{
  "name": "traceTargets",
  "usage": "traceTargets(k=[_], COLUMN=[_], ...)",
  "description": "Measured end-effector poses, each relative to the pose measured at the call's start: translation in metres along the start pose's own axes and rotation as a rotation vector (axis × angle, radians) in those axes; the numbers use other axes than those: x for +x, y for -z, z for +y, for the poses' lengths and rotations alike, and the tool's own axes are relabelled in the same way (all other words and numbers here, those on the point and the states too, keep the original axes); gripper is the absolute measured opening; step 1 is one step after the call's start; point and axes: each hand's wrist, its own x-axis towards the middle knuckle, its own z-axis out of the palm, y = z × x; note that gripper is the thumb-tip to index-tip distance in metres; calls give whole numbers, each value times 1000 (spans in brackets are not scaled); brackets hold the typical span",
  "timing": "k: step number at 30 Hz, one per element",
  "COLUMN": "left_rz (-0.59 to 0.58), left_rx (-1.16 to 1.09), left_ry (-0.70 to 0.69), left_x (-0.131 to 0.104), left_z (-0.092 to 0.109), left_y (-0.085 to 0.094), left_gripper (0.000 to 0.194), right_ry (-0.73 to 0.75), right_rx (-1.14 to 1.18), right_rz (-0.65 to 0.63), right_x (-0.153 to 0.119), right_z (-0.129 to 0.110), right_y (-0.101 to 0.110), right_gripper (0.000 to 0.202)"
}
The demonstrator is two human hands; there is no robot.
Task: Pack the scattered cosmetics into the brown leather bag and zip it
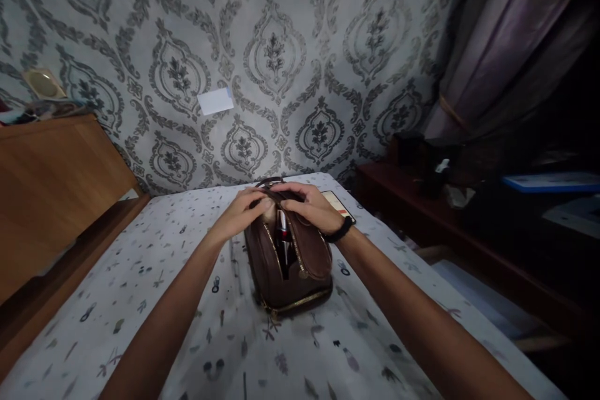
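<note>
A dark brown bag (293, 290) with gold zippers lies on the patterned white sheet (187, 319). Its top zipper is unzipped, and a shiny red and silver item (283, 232) shows inside. My left hand (242, 212) is closed on the left edge of the opening, near the bag's far end. On the opposite edge my right hand (313, 206), with a black band at the wrist, is closed too, its thumb beside the opening. A handle (269, 181) rises just beyond both hands.
A phone-like object (338, 205) lies right of the bag. A wooden headboard-like panel (56, 194) stands at left. Patterned wallpaper with a white switch plate (215, 101) is behind. At right are a dark red table (403, 200) with items and a curtain (497, 44).
</note>
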Motion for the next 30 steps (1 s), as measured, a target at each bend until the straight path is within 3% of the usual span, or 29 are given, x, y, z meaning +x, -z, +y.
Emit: traceTargets(k=[6,12,15,18,20,23,27,30], left_rz=[160,228,181,43,-57,-94,13,47], left_rx=[335,486,263,-136,-267,-67,388,540], left_ry=[132,105,131,149,121,64,-30,-95], left_x=[12,10,12,12,10,2,-10,-15], left_z=[-7,5,2,0,6,26,51,57], left_y=[-5,-15,-11,1,9,17,13,7], left_gripper=[29,22,14,15,17,14,9,4], right_ry=[20,-16,0,14,5,-1,17,5], right_rx=[-19,1,2,-18,-22,-15,12,35], right_rz=[9,34,43,34,31,27,30,13], right_x=[2,0,-1,-2,-2,-1,0,0], right_z=[3,1,0,-2,-1,0,3,3], right_y=[-2,-3,-3,-4,-4,-3,-2,-1], right_gripper=[33,34,34,33,32,33,32,32])
